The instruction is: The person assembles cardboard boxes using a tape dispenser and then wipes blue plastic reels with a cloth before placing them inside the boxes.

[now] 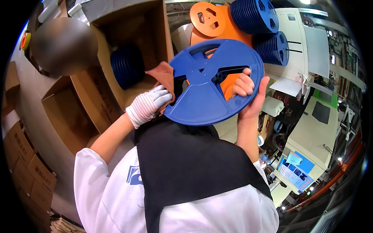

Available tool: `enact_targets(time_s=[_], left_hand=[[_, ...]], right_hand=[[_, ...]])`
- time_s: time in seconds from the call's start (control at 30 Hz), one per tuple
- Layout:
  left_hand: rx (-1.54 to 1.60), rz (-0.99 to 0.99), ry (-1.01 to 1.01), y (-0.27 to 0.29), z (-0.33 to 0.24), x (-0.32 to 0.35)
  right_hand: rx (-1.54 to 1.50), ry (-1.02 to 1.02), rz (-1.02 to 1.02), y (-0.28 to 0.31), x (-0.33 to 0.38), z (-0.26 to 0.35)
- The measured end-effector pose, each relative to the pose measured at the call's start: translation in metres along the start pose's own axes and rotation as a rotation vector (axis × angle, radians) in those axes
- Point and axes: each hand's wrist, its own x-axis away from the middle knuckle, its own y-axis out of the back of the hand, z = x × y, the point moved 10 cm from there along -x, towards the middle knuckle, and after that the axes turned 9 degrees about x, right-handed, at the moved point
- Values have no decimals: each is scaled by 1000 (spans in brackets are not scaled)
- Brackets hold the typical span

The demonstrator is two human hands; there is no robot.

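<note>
A large blue plastic reel (198, 103) is held up in front of my chest, its round face turned toward me. My right hand (248, 91), bare, grips its right rim, with the fingers through one of the cut-out openings. On the left, my left hand (149, 105) wears a striped white glove and presses a reddish-brown cloth (166, 79) against the reel's left edge. Some of that hand's fingers are hidden behind the cloth and the rim.
An open cardboard box (134, 23) at the far left holds a stack of blue reels (126, 66). Beyond my hands, more blue reels (254, 17) and an orange reel (208, 19) rest on an orange surface. Another open box (70, 112) lies left. Machinery (311, 132) stands right.
</note>
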Motion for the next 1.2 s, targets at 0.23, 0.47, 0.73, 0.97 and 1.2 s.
enact_targets(time_s=[0.23, 0.47, 0.73, 0.97, 1.2], left_hand=[[1258, -584, 681, 8, 72, 56], [1503, -878, 792, -24, 127, 136], [1408, -1001, 800, -10, 149, 156], [1132, -954, 1091, -30, 237, 164], [1061, -928, 835, -34, 277, 146]], right_hand=[[578, -1, -243, 48, 6, 21], [710, 56, -629, 99, 40, 34], [683, 48, -744, 132, 52, 25], [598, 104, -685, 134, 54, 16], [428, 198, -526, 131, 57, 27]])
